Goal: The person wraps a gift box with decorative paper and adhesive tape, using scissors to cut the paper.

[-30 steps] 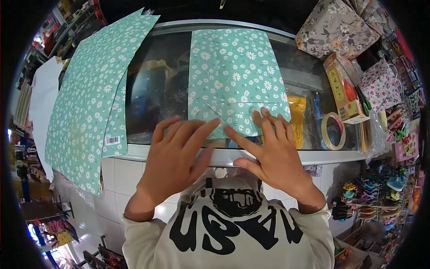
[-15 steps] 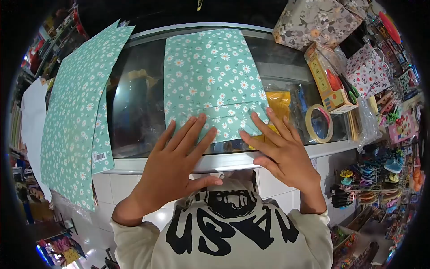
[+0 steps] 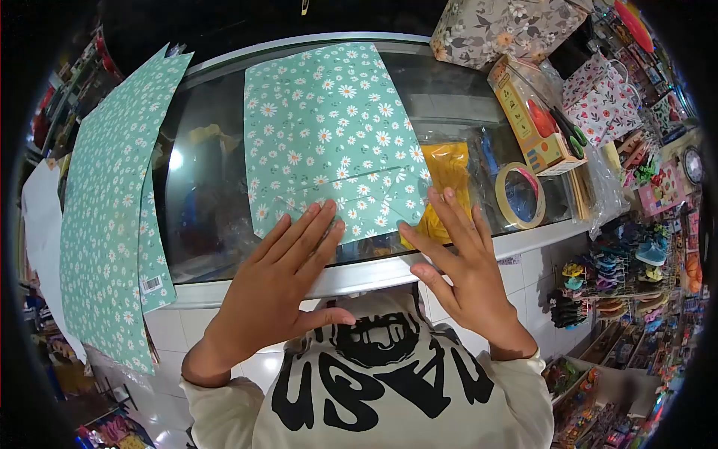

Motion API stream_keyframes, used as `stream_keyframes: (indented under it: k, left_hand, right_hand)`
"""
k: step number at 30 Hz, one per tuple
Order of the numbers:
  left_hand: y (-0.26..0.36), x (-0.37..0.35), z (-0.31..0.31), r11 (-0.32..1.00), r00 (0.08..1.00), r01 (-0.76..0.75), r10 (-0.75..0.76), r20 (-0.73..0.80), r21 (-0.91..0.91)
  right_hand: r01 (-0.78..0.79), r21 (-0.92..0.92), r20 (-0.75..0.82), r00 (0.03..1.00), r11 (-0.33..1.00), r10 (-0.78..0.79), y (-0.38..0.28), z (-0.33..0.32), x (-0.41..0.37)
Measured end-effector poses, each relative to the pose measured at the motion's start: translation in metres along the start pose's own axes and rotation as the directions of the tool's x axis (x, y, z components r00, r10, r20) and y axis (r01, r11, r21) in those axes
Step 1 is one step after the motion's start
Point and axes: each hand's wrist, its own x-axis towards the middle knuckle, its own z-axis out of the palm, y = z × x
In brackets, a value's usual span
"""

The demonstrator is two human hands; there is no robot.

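Observation:
A piece of green daisy-print paper (image 3: 329,120) lies flat on the glass counter, with crease lines across its near end. Over its lower left corner rest the fingertips of my left hand (image 3: 280,273), palm down, fingers stretched and thumb out to the side. My right hand (image 3: 471,273) is spread at the lower right corner, its fingertips beside the paper's edge and over a yellow plastic packet (image 3: 449,176). Neither hand grasps anything.
Larger sheets of the same daisy paper (image 3: 108,202) hang over the counter's left end. On the right are a tape roll (image 3: 499,198), a yellow box (image 3: 527,112), scissors (image 3: 574,135) and a floral gift box (image 3: 505,30). The metal counter edge (image 3: 359,275) runs in front of me.
The view has shifted, so the counter and its things sit further left. My right fingers have slid off the paper's corner to its side, uncovering more of the yellow packet.

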Motion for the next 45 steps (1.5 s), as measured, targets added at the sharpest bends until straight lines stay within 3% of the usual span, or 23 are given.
stream_keyframes:
  k: [17,20,23,24,28,31,37,40,43,45]
  left_hand:
    - [-0.001,-0.001,0.003,1.000,1.000,0.006,-0.006,-0.019,0.006]
    - [0.000,-0.001,0.001,1.000,1.000,0.004,-0.004,-0.017,0.008]
    - [0.000,-0.001,0.002,1.000,1.000,0.003,-0.003,-0.020,0.009]
    - [-0.001,-0.002,0.003,1.000,1.000,0.004,-0.003,-0.024,0.008]
    - [0.002,-0.003,0.003,0.992,1.000,0.019,-0.018,-0.013,0.128]
    - [0.002,-0.005,0.003,0.987,1.000,0.026,-0.023,-0.019,0.157]
    - [0.002,-0.006,0.004,0.986,0.999,0.044,-0.040,-0.023,0.161]
    - [0.005,-0.007,0.002,0.986,0.999,0.039,-0.037,-0.013,0.160]
    - [0.004,-0.007,0.000,0.995,0.999,0.025,-0.022,-0.033,0.099]
    - [0.002,-0.009,0.001,0.998,0.997,0.021,-0.016,-0.081,0.053]
  right_hand:
    - [-0.010,0.124,-0.098,0.995,0.992,0.022,0.005,0.004,-0.005]
    - [0.014,0.094,-0.114,0.993,0.996,-0.004,0.000,0.002,0.003]
    - [0.183,-0.083,0.041,0.983,0.980,-0.181,-0.022,0.001,0.026]
    - [0.228,-0.045,0.037,0.973,0.973,-0.226,-0.024,0.011,0.030]
    - [0.220,-0.176,0.085,0.975,0.960,-0.208,-0.023,0.024,0.032]
    - [0.200,-0.255,0.026,0.979,0.946,-0.200,-0.023,0.023,0.028]
    - [0.200,-0.249,0.008,0.979,0.948,-0.204,-0.016,0.023,0.025]
    - [0.206,-0.033,0.034,0.978,0.978,-0.204,-0.007,0.008,0.020]
    - [0.153,0.134,-0.239,0.964,0.979,-0.118,0.010,-0.030,-0.005]
    - [0.039,0.107,-0.342,0.940,0.993,0.000,0.053,-0.044,-0.031]
